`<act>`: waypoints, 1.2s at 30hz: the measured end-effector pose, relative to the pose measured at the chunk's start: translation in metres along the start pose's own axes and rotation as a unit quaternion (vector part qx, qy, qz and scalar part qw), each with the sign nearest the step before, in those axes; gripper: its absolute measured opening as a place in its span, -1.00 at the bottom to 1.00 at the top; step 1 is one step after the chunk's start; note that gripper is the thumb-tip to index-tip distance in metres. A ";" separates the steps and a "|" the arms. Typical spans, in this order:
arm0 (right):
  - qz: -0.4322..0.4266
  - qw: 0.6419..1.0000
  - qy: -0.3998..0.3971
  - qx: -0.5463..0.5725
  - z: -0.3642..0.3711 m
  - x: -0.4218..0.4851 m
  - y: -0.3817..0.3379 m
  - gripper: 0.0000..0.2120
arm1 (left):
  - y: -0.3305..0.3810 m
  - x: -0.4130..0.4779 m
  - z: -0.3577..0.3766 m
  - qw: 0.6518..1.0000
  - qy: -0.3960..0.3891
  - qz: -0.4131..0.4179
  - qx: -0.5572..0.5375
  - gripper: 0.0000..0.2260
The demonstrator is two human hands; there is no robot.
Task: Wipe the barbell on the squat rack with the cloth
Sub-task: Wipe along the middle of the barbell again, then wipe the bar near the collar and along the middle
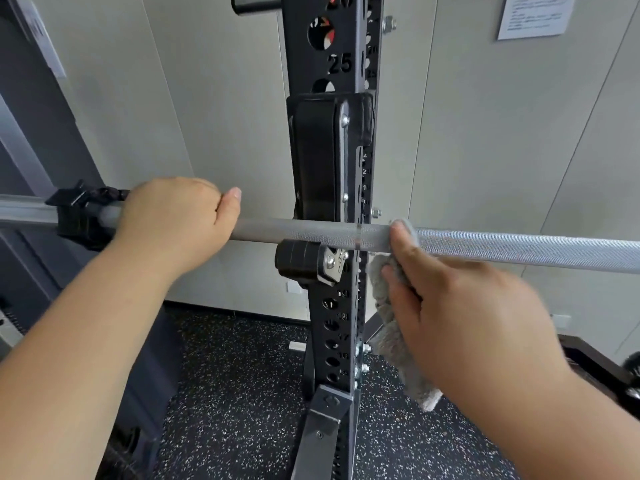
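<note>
The barbell [304, 231] lay level across the view, resting in the black padded hook [315, 161] bolted to the squat rack [301, 64], whose dark upright was punched with round holes and stamped with numbers. The bar's grey knurled shaft ran out of view on the right; on the left it passed through a black collar clamp [81, 216] into the thicker sleeve. The person's left hand [176, 216] gripped the bar just right of that collar, with its fingers curled over the top and the thumb lying out along the shaft toward the upright. The right hand [467, 313] was on the other side of the upright, close to it, and slightly blurred. It held the cloth [389, 341], a grey fuzzy rag, against the shaft. The thumb pressed the fabric on the near face of the bar, a fold of cloth showed over the top of the bar, and the other fingers were curled round the bunched material below. The loose end of the cloth hung down past the wrist toward the floor [242, 375], which was black rubber flecked with white. Behind the rack stood a pale panelled wall [485, 133] with a printed sheet [535, 15] fixed high at the right, its text too small to read.
</note>
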State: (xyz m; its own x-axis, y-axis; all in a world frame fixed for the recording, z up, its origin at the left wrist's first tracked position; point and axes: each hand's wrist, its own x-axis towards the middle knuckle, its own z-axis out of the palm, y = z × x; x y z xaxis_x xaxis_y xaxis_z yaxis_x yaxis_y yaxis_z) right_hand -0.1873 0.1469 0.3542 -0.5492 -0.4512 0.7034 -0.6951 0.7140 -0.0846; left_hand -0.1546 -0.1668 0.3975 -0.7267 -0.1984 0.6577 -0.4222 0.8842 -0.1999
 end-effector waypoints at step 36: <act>-0.090 0.991 -0.040 -0.093 -0.034 0.014 0.094 -0.57 | 0.215 -0.052 -0.036 0.981 0.107 0.037 -0.156 -0.74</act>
State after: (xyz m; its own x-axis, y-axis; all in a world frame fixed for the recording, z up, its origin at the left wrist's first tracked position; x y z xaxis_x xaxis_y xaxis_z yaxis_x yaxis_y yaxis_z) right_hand -0.2444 0.2257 0.3802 -0.4646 -0.6157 0.6365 -0.6910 0.7015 0.1742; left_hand -0.1880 0.0484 0.3463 -0.6050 -0.0655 0.7935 -0.1615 0.9860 -0.0417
